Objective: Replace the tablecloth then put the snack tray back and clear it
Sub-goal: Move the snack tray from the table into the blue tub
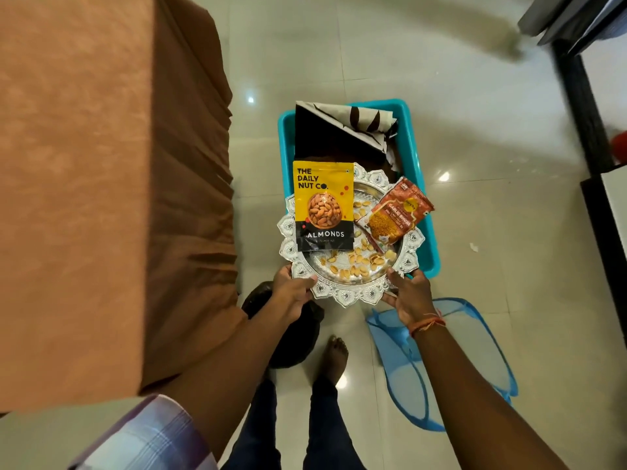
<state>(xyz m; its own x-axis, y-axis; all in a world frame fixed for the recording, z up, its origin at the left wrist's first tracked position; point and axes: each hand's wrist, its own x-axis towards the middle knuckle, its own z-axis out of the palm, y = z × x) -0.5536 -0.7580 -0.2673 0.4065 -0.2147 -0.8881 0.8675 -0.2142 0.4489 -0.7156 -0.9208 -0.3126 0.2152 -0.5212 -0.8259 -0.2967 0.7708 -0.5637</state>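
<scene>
Though scalloped, silver tray (349, 293) shiny.

The yellow and black bag (323, 206) on the left is showing "THE DAILY NUT CO." at its top and "ALMONDS" lower down. The orange packet (393, 212) to its right is showing "GARLIC BHUJIA". Its smaller words are too tiny to read.

Both hands, left (293, 291) and right (409, 298), reach forward, fingers curled closed.
</scene>
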